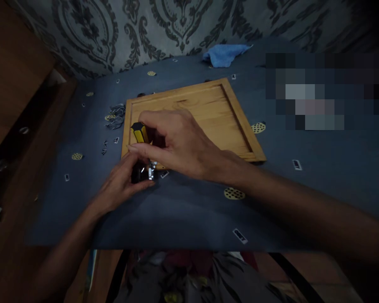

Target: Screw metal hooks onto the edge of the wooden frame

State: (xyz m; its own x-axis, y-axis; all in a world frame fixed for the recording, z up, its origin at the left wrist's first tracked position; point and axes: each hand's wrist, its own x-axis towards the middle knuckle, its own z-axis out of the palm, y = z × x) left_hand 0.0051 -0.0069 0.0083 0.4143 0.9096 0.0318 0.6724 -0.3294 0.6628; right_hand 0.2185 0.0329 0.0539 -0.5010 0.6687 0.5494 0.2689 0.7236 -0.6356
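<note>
Head: yellow-black handle [140, 133]; wooden panel [217, 111]

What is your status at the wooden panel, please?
Right hand gripping yellow-and-black handle; left hand at shiny metal piece, contact unclear. Wooden panel on table, near-left part hidden by hands. Screw-like bits left of panel.

At the near left corner of the wooden panel [217, 113], the right hand [183, 141] hid the lower end of a yellow-and-black handle [141, 133]. There, the left hand [118, 181] partly covered a shiny metal piece [151, 171], whose shape we could not make out. Left of the panel, small metal bits [104, 147] were too tiny for us to identify. Right of it, we found a pixelated patch [312, 92] masking whatever lay behind.
</note>
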